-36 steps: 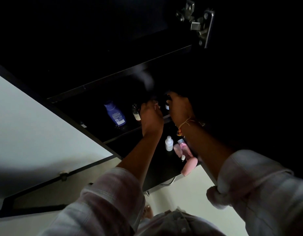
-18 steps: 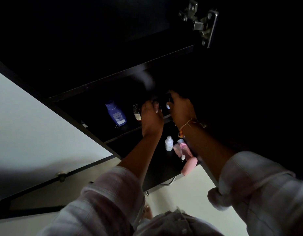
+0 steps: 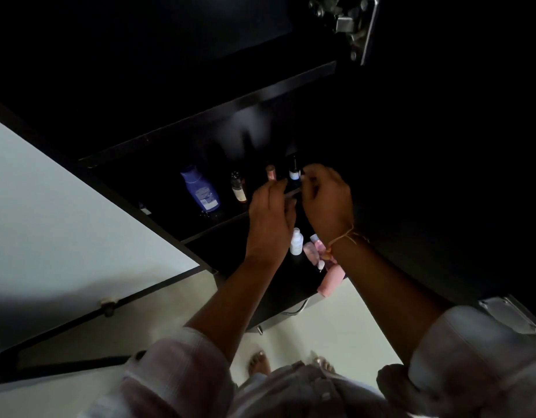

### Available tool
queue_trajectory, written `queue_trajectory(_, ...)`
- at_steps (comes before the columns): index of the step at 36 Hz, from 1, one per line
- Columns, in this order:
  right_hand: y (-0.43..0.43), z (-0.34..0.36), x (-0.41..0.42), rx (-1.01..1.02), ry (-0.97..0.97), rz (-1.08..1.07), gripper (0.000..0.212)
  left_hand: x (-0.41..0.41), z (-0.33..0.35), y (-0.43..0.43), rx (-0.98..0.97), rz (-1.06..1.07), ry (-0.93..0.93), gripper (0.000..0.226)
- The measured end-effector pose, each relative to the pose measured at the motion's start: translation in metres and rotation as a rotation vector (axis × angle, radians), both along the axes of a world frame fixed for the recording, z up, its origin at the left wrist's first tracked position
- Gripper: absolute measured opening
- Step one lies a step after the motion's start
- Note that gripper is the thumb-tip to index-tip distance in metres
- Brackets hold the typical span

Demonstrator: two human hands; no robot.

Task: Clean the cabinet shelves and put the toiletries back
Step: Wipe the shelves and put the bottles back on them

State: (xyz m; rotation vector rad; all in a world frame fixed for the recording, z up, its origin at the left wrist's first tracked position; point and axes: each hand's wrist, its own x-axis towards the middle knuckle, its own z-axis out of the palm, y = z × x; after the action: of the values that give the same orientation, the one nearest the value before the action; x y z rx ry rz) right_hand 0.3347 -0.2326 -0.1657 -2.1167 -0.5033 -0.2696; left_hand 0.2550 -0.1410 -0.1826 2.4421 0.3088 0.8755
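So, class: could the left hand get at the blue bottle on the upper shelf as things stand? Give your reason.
Probably yes. The blue bottle stands on the open shelf, left of the left hand; only a small brown bottle stands between them, likely easy to pass.

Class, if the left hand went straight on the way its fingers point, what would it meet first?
Probably the small pink bottle on the upper shelf, though depth is unclear in the dark.

Home bathroom: toiletry-stocked cabinet (image 3: 200, 116).
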Motion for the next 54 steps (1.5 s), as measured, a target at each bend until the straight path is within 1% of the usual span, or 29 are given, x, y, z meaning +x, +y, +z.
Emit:
queue_trajectory(2, -0.011, -0.012, -0.012, -0.011, 0.056, -0.007, 0.016, -0.018, -0.015, -0.004, -0.020, -0.058, 0.077, 0.014)
queue_trajectory(3, -0.017, -0.019, -0.018, -0.044, 0.099, -0.009, 0.016, -0.026, -0.024, -0.006, -0.039, -0.077, 0.128, 0.010)
queue_trajectory(6, -0.036, -0.041, -0.037, -0.151, 0.250, -0.021, 0.018, -0.041, -0.056, -0.008, -0.132, -0.096, 0.279, 0.011)
queue_trajectory(8, -0.049, -0.052, -0.051, -0.230, 0.303, -0.010, 0.018, -0.043, -0.076, -0.006, -0.156, -0.095, 0.392, 0.015)
queue_trajectory(10, -0.061, -0.060, -0.067, -0.281, 0.299, 0.008, 0.015, -0.041, -0.094, -0.005, -0.160, -0.102, 0.474, 0.024)
queue_trajectory(13, -0.080, -0.079, -0.084, -0.248, 0.328, -0.071, 0.015, -0.032, -0.112, -0.002, -0.113, -0.123, 0.534, 0.047)
queue_trajectory(16, -0.095, -0.104, -0.088, -0.372, 0.415, -0.101, 0.018, -0.020, -0.123, 0.002, -0.056, -0.141, 0.567, 0.064)
queue_trajectory(19, -0.099, -0.123, -0.085, -0.494, 0.445, -0.055, 0.024, -0.006, -0.127, 0.003, -0.009, -0.148, 0.628, 0.073)
queue_trajectory(22, -0.096, -0.135, -0.082, -0.477, 0.517, -0.057, 0.032, 0.005, -0.131, 0.004, -0.006, -0.202, 0.685, 0.077)
queue_trajectory(25, -0.089, -0.146, -0.078, -0.492, 0.560, -0.066, 0.034, 0.014, -0.138, 0.006, 0.041, -0.239, 0.758, 0.077)
queue_trajectory(27, -0.084, -0.147, -0.077, -0.467, 0.567, -0.053, 0.039, 0.018, -0.141, 0.007, 0.060, -0.249, 0.764, 0.076)
queue_trajectory(31, -0.077, -0.157, -0.071, -0.408, 0.509, -0.055, 0.049, 0.024, -0.148, 0.009, 0.040, -0.255, 0.743, 0.069)
queue_trajectory(33, -0.073, -0.163, -0.069, -0.450, 0.521, -0.060, 0.050, 0.026, -0.149, 0.010, 0.030, -0.246, 0.731, 0.064)
queue_trajectory(39, -0.064, -0.170, -0.059, -0.535, 0.537, -0.013, 0.039, 0.024, -0.152, 0.016, 0.010, -0.223, 0.709, 0.044)
queue_trajectory(41, -0.063, -0.173, -0.057, -0.562, 0.523, -0.006, 0.035, 0.022, -0.152, 0.017, 0.022, -0.210, 0.700, 0.040)
queue_trajectory(43, -0.060, -0.175, -0.053, -0.601, 0.566, -0.017, 0.031, 0.021, -0.151, 0.018, 0.009, -0.199, 0.715, 0.040)
queue_trajectory(44, -0.060, -0.175, -0.050, -0.593, 0.608, -0.039, 0.030, 0.020, -0.151, 0.018, -0.003, -0.193, 0.726, 0.041)
queue_trajectory(46, -0.058, -0.173, -0.048, -0.470, 0.693, -0.106, 0.034, 0.018, -0.150, 0.019, -0.012, -0.177, 0.733, 0.043)
queue_trajectory(48, -0.056, -0.169, -0.047, -0.372, 0.707, -0.126, 0.039, 0.016, -0.150, 0.020, -0.004, -0.170, 0.728, 0.043)
queue_trajectory(50, -0.056, -0.167, -0.046, -0.300, 0.733, -0.150, 0.038, 0.016, -0.149, 0.021, -0.015, -0.170, 0.723, 0.040)
queue_trajectory(53, -0.056, -0.170, -0.044, -0.303, 0.713, -0.137, 0.030, 0.014, -0.147, 0.023, -0.017, -0.160, 0.717, 0.033)
queue_trajectory(54, -0.056, -0.173, -0.044, -0.362, 0.646, -0.111, 0.030, 0.014, -0.146, 0.023, -0.014, -0.157, 0.711, 0.030)
